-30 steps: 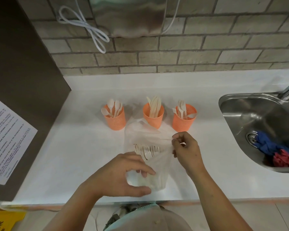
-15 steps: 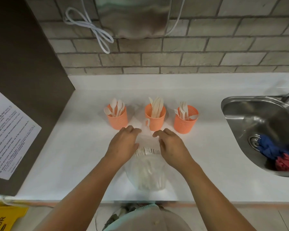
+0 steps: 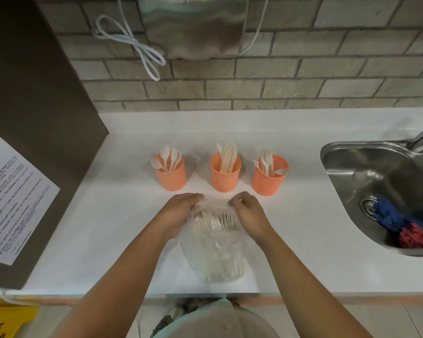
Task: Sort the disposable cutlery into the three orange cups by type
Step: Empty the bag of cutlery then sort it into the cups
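Note:
Three orange cups stand in a row on the white counter [image 3: 108, 215]: the left cup [image 3: 172, 178] holds spoons, the middle cup [image 3: 225, 177] holds knives, the right cup [image 3: 269, 181] holds forks. In front of them lies a clear plastic bag [image 3: 215, 259] with pale cutlery inside and a striped label near its mouth. My left hand [image 3: 178, 215] and my right hand [image 3: 250, 215] both grip the bag's top edge, one on each side of the label, just short of the cups.
A steel sink [image 3: 386, 186] with blue and red cloths [image 3: 401, 228] sits at the right, its tap at the frame edge. A brown panel with a printed notice [image 3: 10, 198] bounds the left. A looped white cable [image 3: 134, 45] hangs on the brick wall behind.
My hands moved from the bag's lower part and side up to its top edge near the cups, and the bag now lies flat on the counter. They closed on the top edge.

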`<state>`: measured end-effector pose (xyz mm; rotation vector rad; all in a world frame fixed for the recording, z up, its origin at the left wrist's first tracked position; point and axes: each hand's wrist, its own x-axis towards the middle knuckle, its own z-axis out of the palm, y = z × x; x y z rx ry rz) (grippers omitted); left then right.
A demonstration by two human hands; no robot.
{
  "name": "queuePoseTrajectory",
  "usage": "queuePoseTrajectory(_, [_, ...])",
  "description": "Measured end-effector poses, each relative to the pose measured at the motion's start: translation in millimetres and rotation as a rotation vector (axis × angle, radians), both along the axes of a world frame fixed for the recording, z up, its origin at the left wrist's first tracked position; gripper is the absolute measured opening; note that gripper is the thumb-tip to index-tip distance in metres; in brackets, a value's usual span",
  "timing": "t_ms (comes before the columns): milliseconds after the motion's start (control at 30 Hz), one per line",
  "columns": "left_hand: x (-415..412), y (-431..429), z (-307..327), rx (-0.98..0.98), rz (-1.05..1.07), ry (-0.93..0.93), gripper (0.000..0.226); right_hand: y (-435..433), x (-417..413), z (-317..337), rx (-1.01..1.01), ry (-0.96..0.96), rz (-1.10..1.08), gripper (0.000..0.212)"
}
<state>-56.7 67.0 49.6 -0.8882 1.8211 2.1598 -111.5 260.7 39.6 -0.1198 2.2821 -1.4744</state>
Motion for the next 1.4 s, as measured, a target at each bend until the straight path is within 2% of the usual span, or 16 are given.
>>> queuePoseTrajectory(67, [1.6,0.0,3.2,-0.058,-0.113,0.073,0.023,1.6,1.9,-9.1,0.319,0.307,0.27,0.038])
queuePoseTrajectory(133, [4.0,-3.8,5.5,-0.263,-0.288,0.153,0.025,-3.5,2.4,-11.4,0.425,0.407,0.384,0.032])
queuePoseTrajectory(200, [4.5,-9.3,7.1,-0.602,-0.42,0.169,0.014,-8.2,1.7,-9.4,0.366,0.398,0.344,0.029])
queuePoseTrajectory(300, [2.8,-16.6,9.7,-0.827,-0.474,0.21,0.045,-12.6,0.0,4.6,0.097,0.147,0.17,0.027])
queuePoseTrajectory(400, [0.9,-22.1,15.3,-0.677,-0.391,0.23,0.045,-9.2,2.4,10.3,-0.191,-0.11,0.033,0.022])
queuePoseTrajectory(467, [3.4,-21.2,16.1,-0.365,-0.273,0.178,0.038,-7.0,1.5,14.1,-0.341,-0.209,-0.018,0.024])
queuePoseTrajectory(567, [4.7,-18.3,12.3,0.026,-0.073,0.069,0.027,-7.0,2.3,19.5,-0.43,-0.284,-0.021,0.027])
queuePoseTrajectory(633, [4.8,-16.3,8.5,0.134,-0.029,0.005,0.029,-9.5,1.7,18.3,-0.432,-0.323,-0.039,0.03])
queuePoseTrajectory(700, [5.4,-14.2,5.8,-0.055,-0.05,-0.028,0.031,-11.6,0.2,14.0,-0.333,-0.285,-0.082,0.03])
queuePoseTrajectory(833, [24.4,-13.2,5.8,-0.859,-0.192,0.012,0.063,-8.7,-2.2,9.2,0.047,-0.012,-0.06,0.039])
queuePoseTrajectory(967, [51.6,-4.3,17.0,-1.108,-0.237,0.057,0.067,7.0,21.8,12.3,0.495,0.584,0.096,0.063])
queuePoseTrajectory(1033, [58.2,-0.2,20.5,-1.172,-0.274,-0.01,0.058,11.3,36.7,14.2,0.591,0.579,0.11,0.069])
queuePoseTrajectory(1133, [63.3,2.9,17.4,-1.124,-0.352,-0.155,0.045,16.6,50.1,19.0,0.573,0.239,0.13,0.058])
queuePoseTrajectory(1200, [66.8,3.1,16.1,-0.958,-0.298,-0.172,0.033,23.3,55.0,19.7,0.447,0.06,0.14,0.044])
queuePoseTrajectory(1300, [75.3,2.7,16.9,-0.611,-0.026,-0.051,0.019,33.4,58.9,17.9,0.428,-0.022,0.13,0.029])
queuePoseTrajectory(1400, [84.5,3.6,13.5,-0.243,0.205,0.044,0.026,40.2,63.5,15.5,0.33,-0.063,0.043,0.017])
